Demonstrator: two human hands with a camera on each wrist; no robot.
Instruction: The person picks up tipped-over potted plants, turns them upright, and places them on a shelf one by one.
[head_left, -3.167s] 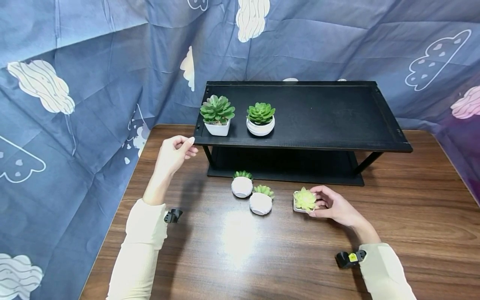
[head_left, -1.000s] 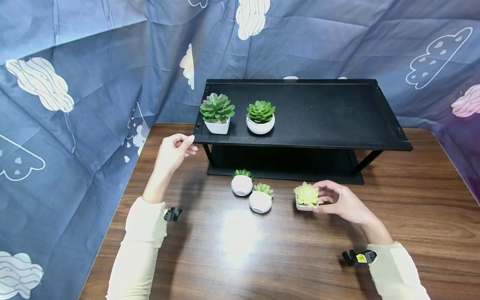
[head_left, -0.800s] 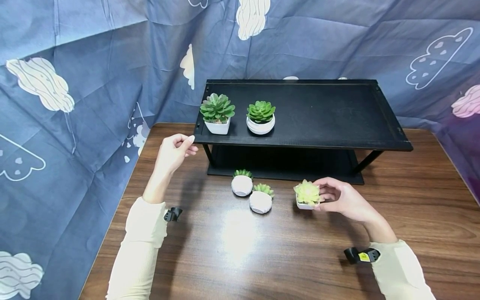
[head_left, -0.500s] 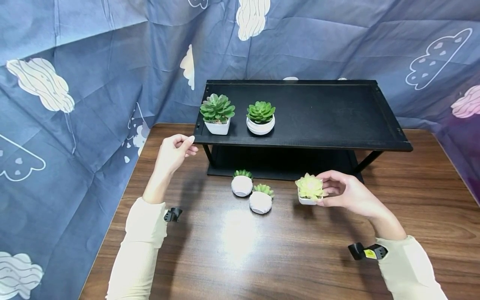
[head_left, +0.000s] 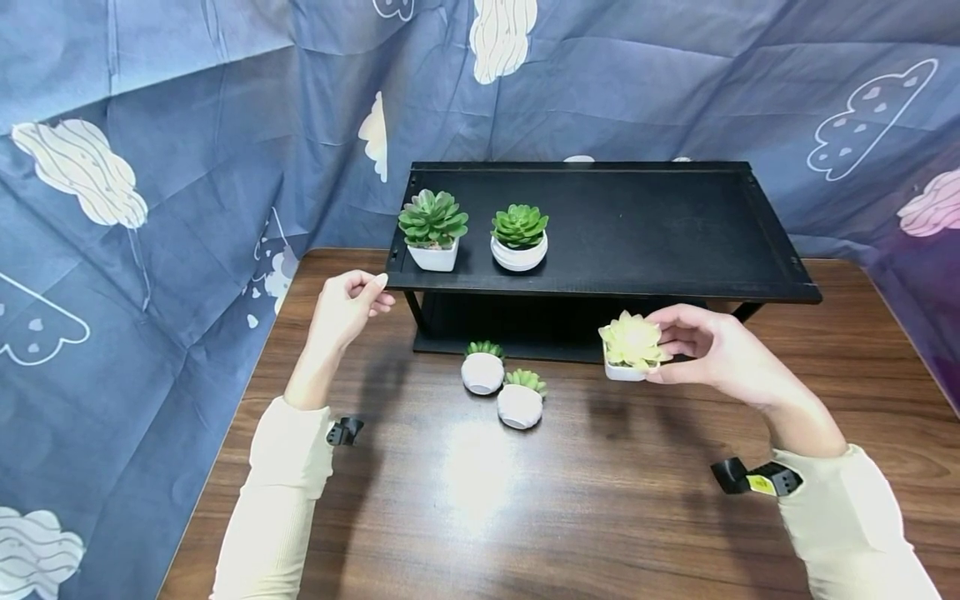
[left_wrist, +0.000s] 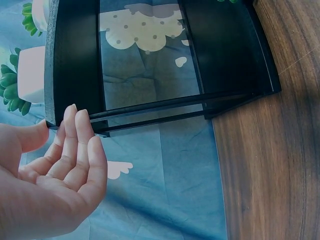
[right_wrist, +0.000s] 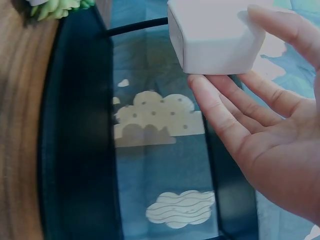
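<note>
My right hand (head_left: 720, 350) pinches a pale yellow-green succulent in a square white pot (head_left: 628, 372), thumb on one side and fingers on the other. The pot is held in the air in front of the shelf. In the right wrist view the white pot (right_wrist: 215, 37) sits between thumb and fingertips. My left hand (head_left: 347, 307) grips the front left corner of the black two-tier shelf (head_left: 660, 225), thumb above and fingers below. On its top stand a dark green succulent in a square pot (head_left: 432, 254) and a green succulent in a round pot (head_left: 519, 252).
Two small succulents in white pots, one darker green (head_left: 482, 373) and one lighter (head_left: 520, 406), lie tipped on the wooden table (head_left: 420, 517) before the shelf. A blue cloud-printed cloth (head_left: 615, 100) hangs behind.
My right hand has lifted the yellow-green succulent off the table and carried it up toward the shelf, slightly to the right. My left hand has stayed at the shelf corner.
</note>
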